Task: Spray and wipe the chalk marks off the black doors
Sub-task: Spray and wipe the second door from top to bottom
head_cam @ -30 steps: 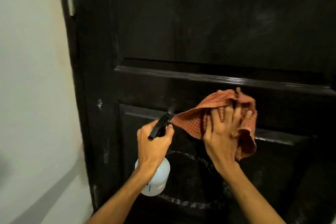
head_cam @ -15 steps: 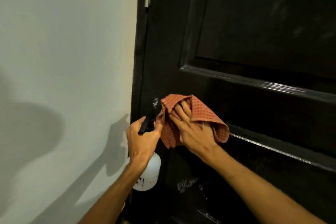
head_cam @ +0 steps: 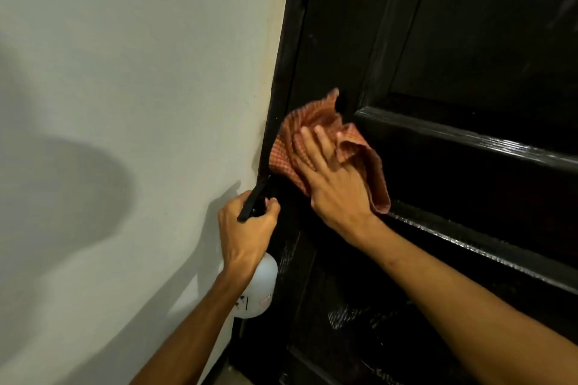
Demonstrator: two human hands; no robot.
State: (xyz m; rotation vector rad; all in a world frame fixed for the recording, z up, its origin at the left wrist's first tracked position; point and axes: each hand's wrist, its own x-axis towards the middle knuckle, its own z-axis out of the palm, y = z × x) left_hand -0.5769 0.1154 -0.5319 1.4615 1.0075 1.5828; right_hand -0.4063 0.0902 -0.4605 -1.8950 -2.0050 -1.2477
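Note:
The black panelled door (head_cam: pixel 438 40) fills the right of the view. My right hand (head_cam: pixel 331 178) lies flat with straight fingers on an orange checked cloth (head_cam: pixel 287 147), pressing it against the door's left stile near the frame. Below it my left hand (head_cam: pixel 247 228) grips the black trigger head of a white spray bottle (head_cam: pixel 261 287), held close to the door's left edge. Faint white chalk marks (head_cam: pixel 347 316) show on the lower panel, under my right forearm.
A pale grey wall (head_cam: pixel 125 103) takes up the left half and carries shadows of my head and arms. The door's horizontal rails (head_cam: pixel 469 141) stick out and shine wet.
The view has swung left. My right hand has slid the cloth left and upward along the door to its left edge. The left hand keeps hold of the bottle below it.

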